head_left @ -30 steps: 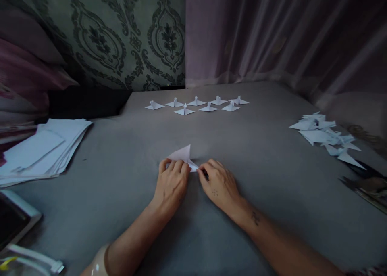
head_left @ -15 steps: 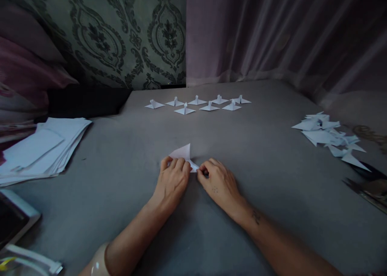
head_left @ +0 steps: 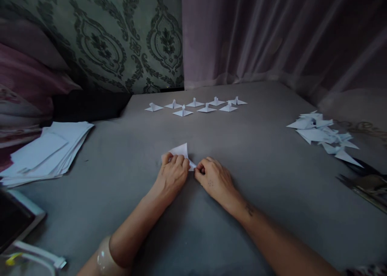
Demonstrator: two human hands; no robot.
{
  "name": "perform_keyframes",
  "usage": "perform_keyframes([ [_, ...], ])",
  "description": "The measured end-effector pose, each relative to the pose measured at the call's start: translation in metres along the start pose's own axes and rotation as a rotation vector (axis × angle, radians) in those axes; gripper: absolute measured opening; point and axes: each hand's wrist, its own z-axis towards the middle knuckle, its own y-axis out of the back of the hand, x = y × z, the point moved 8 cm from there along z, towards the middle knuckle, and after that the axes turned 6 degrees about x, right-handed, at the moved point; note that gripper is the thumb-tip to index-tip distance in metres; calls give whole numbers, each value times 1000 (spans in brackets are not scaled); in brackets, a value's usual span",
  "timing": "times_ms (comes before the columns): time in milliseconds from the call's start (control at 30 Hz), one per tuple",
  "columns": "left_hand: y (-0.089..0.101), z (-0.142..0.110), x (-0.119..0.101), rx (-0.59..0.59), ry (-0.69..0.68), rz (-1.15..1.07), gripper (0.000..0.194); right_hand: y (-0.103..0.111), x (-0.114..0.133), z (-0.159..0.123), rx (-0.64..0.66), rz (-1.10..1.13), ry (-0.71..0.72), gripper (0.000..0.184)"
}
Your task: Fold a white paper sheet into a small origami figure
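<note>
A partly folded sheet of white paper [head_left: 182, 149] lies on the grey tabletop [head_left: 193, 219] between my hands, one pointed flap standing up. My left hand [head_left: 173, 172] is closed over its near left side, fingers curled and pressing it down. With thumb and index finger together, my right hand [head_left: 214, 177] pinches the paper's narrow right tip. The fingers cover much of the paper's lower part. Beyond my hands, several folded white paper birds [head_left: 183, 111] stand in two rows.
At the left lies a stack of white paper sheets [head_left: 45, 151], with a dark-screened device [head_left: 18, 219] and a white cable [head_left: 42, 251] nearer me. More folded paper pieces [head_left: 320, 132] are heaped at the right, beside scissors [head_left: 359, 191]. A patterned wall and curtain [head_left: 229, 34] border the far side.
The camera view has shifted slightly, so everything sits a little differently in the picture. Both hands keep their hold on the paper, with hardly any movement.
</note>
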Motion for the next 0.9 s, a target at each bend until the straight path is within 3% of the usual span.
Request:
perform_keyframes([
  [200, 0, 0, -4, -40, -59, 62, 19, 3, -18, 2, 87, 181, -16, 9],
  [333, 1, 0, -5, -96, -52, 78, 18, 15, -22, -7, 44, 269, 92, 19],
  [533, 4, -3, -5, -101, -64, 28, 19, 16, 15, -30, 47, -105, 338, 34],
  [633, 4, -3, -4, -79, -52, 6, 19, 13, 25, -34, 43, -246, 371, 31],
  [900, 3, -3, -3, -45, -53, -12, 17, 9, 30, -40, 126, -353, 346, 29],
])
